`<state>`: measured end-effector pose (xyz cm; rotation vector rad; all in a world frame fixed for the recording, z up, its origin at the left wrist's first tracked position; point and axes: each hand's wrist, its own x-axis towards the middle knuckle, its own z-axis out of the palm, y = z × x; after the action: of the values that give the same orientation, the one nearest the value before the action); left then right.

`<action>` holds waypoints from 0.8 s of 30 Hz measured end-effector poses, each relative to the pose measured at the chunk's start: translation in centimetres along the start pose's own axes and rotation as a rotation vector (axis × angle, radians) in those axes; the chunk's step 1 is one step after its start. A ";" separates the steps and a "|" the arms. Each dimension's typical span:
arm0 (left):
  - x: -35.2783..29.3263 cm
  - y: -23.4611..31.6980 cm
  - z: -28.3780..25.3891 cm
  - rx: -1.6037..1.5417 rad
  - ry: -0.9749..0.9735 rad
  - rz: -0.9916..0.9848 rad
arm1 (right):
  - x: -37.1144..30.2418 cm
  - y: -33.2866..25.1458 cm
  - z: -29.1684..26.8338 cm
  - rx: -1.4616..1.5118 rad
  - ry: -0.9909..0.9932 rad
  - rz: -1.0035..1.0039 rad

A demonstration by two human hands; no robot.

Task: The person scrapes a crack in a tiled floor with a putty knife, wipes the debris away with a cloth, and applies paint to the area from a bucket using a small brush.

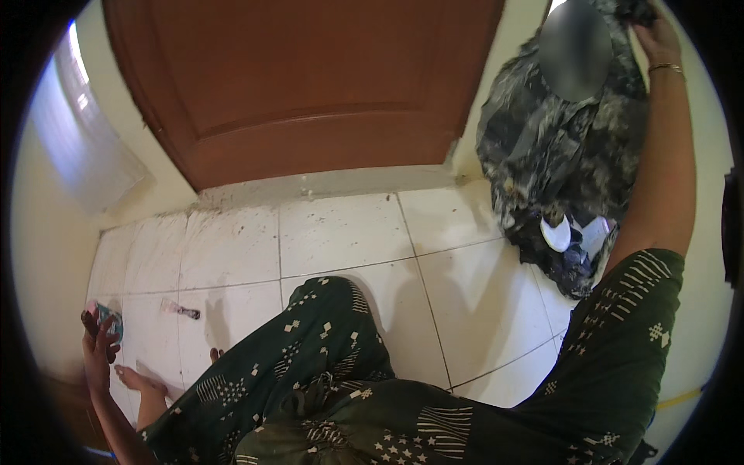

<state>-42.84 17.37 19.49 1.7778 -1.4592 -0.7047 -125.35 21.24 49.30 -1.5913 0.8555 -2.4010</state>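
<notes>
My right hand is raised at the upper right, gripping the top of a large black plastic bag. The crumpled bag hangs down to the tiles, and a white piece and a pale bluish piece show near its bottom. A blurred oval hides part of its upper half. Low at the far left, my left hand is closed around a small teal and pink thing, perhaps a wrapper; its exact kind is unclear. A small clear and dark scrap lies on the floor to the right of that hand.
A brown panelled door stands ahead, above a raised sill. White floor tiles carry dark specks and dirt, thickest along the sill and the left corner. A pale sheer curtain hangs at the left wall. My bare foot rests near my left hand.
</notes>
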 end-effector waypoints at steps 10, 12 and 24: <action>-7.4 0.0 -6.0 -0.167 0.232 0.099 | -10.7 22.5 8.0 0.076 -0.152 0.606; -8.5 0.9 -8.0 -0.164 0.267 0.072 | -15.8 24.2 14.5 0.058 -0.200 0.708; -11.9 6.3 -8.0 0.008 0.453 0.172 | -39.2 29.3 33.5 -0.183 -1.228 0.592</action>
<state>-42.75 29.84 28.93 1.6564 -1.2797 -0.1890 -84.44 0.21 11.76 -2.0059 0.9989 -0.6972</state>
